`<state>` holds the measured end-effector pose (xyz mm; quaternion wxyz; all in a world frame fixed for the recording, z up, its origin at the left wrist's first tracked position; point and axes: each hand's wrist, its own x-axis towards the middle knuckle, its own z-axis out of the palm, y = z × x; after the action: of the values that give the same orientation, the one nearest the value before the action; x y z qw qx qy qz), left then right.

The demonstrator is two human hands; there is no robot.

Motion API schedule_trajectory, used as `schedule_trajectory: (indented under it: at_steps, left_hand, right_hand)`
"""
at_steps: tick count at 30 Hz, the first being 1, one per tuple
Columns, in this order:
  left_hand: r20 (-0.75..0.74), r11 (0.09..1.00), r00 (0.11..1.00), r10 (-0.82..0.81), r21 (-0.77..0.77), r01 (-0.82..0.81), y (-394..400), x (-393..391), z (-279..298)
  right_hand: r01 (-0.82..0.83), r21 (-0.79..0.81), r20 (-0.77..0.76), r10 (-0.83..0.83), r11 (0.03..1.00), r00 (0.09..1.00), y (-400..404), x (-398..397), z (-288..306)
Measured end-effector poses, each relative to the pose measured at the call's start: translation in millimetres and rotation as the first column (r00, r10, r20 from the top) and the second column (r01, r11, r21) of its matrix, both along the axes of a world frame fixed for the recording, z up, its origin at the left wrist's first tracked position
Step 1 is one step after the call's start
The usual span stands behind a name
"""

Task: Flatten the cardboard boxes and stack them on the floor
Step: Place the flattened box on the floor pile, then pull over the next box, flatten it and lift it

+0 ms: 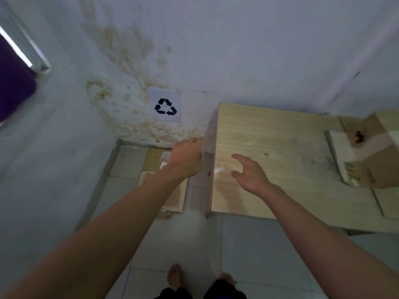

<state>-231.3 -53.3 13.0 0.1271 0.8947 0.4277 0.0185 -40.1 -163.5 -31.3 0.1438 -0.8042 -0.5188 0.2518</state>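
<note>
Flattened cardboard [172,197] lies on the tiled floor against the wall, partly hidden behind my left forearm. My left hand [187,158] hangs above it with fingers loosely curled and holds nothing. My right hand [250,173] hovers over the left end of the wooden table [280,143], fingers spread and relaxed, touching nothing. A brown cardboard box [371,156] with clear tape stands on the table at the far right, one pale flap folded out toward the left.
A paper sheet with a black recycling symbol [165,107] is stuck low on the stained wall above the floor stack. The table's left edge runs beside the stack. My bare feet [198,277] stand on the pale tiles.
</note>
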Motion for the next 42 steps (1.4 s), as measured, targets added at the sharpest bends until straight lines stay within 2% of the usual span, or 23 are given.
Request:
schedule_trajectory:
  at_steps: [10,19,25,33,35,39,42]
  left_hand:
    - [0.124,0.998,0.991,-0.052,-0.04,0.057,-92.8,137.1,28.4]
    - [0.179,0.994,0.984,-0.001,-0.108,0.021,-190.2,251.8,11.5]
    - [0.179,0.99,0.984,0.021,-0.138,0.004,-191.8,321.3,0.6]
    - [0.255,0.975,0.967,-0.01,-0.213,0.066,-173.1,457.5,-13.0]
    - [0.255,0.969,0.966,-0.045,-0.224,0.104,-170.7,490.7,-14.2]
    - [0.25,0.955,0.967,-0.055,-0.27,0.124,-174.9,546.0,-15.6]
    - [0.222,0.935,0.973,-0.069,-0.326,0.141,-182.1,587.1,-14.3]
  right_hand:
    - [0.158,0.06,-0.094,-0.152,0.986,0.984,-110.1,111.3,33.6]
    - [0.266,0.099,-0.176,-0.246,0.959,0.953,-185.8,223.0,28.0]
    - [0.266,0.101,-0.192,-0.244,0.959,0.951,-195.6,294.2,23.4]
    - [0.31,0.137,-0.109,-0.297,0.941,0.949,-191.9,430.0,34.7]
    - [0.365,0.204,-0.096,-0.353,0.908,0.931,-189.7,461.8,40.6]
    - [0.514,0.382,-0.138,-0.503,0.768,0.853,-196.7,517.0,44.3]
    - [0.555,0.43,-0.11,-0.569,0.712,0.815,-204.0,566.5,35.6]
